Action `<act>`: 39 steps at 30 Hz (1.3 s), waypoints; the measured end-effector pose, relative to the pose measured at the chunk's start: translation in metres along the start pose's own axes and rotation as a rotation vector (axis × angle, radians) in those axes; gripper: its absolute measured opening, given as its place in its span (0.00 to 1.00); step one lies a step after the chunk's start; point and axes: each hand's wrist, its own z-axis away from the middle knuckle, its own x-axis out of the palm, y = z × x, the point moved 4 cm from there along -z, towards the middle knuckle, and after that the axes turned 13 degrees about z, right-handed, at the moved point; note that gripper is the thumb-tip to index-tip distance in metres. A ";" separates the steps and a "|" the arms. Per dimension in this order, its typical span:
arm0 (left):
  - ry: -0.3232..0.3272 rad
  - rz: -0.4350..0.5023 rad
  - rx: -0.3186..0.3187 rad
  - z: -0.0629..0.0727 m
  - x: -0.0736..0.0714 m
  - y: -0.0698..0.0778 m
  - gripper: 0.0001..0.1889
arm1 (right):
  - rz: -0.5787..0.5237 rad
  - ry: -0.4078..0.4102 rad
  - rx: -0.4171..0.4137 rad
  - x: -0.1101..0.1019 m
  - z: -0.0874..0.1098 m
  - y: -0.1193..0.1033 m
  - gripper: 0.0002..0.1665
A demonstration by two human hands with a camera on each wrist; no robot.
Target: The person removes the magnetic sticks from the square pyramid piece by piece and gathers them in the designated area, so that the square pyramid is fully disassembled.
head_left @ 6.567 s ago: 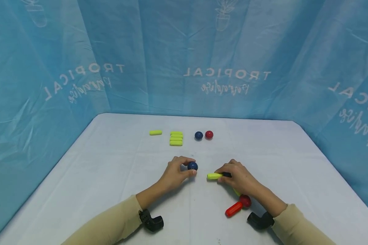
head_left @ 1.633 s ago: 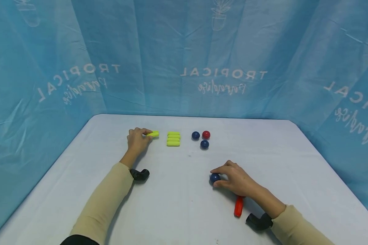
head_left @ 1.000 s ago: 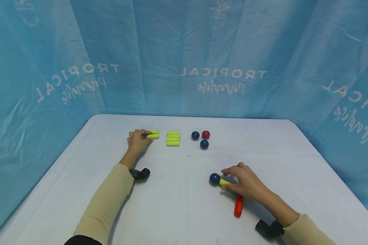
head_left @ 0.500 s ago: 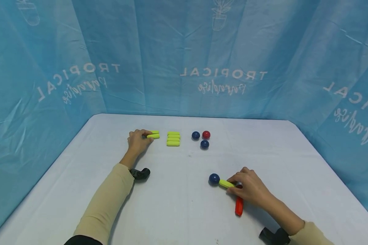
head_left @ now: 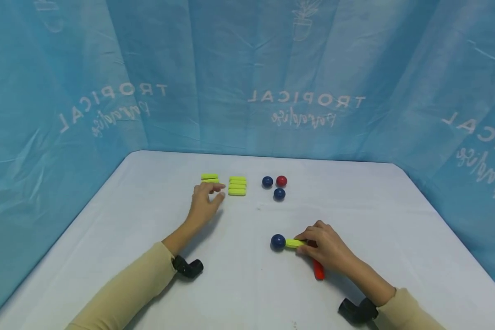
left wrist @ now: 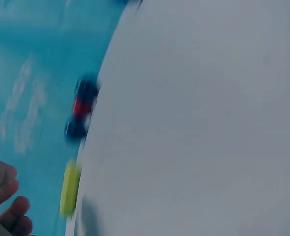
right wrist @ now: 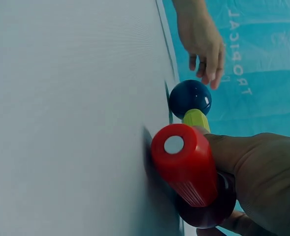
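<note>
My right hand (head_left: 323,245) pinches a yellow magnetic rod (head_left: 294,243), which has a dark blue ball (head_left: 278,242) on its left end. In the right wrist view a dark red ball (right wrist: 216,209) sits under the hand, and a red rod (right wrist: 186,162) with a pale round end sticks out from it toward the camera. My left hand (head_left: 206,204) is over the table with thumb and fingers apart, holding nothing. It is just in front of two yellow rods (head_left: 209,176) lying side by side, partly covering the nearer one.
Right of those rods lies a row of several yellow rods (head_left: 237,186). Farther right are a blue ball (head_left: 267,182), a red ball (head_left: 281,181) and another blue ball (head_left: 279,194). A white cloth (head_left: 148,220) covers the table, with a blue curtain (head_left: 222,91) behind.
My left hand has let go of a yellow rod beside another and moved right and nearer. My right hand has shifted from the blue ball to the yellow rod, now joined to it.
</note>
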 end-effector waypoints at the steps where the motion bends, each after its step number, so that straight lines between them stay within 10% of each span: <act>1: -0.055 0.021 0.003 0.010 0.009 0.009 0.13 | -0.001 -0.002 -0.001 0.000 -0.001 0.000 0.14; 7: -0.405 0.058 -0.018 0.066 0.059 0.046 0.21 | -0.005 -0.011 -0.003 0.001 -0.002 0.000 0.15; 11: -0.499 0.044 0.015 0.079 0.080 0.056 0.25 | -0.001 -0.013 -0.013 0.003 -0.001 0.000 0.15; 21: -0.484 -0.021 0.046 0.079 0.104 0.058 0.23 | 0.007 0.010 -0.045 0.002 -0.002 -0.003 0.15; 39: -0.415 -0.016 0.039 0.068 0.097 0.060 0.18 | -0.007 0.010 -0.038 0.000 -0.001 0.001 0.14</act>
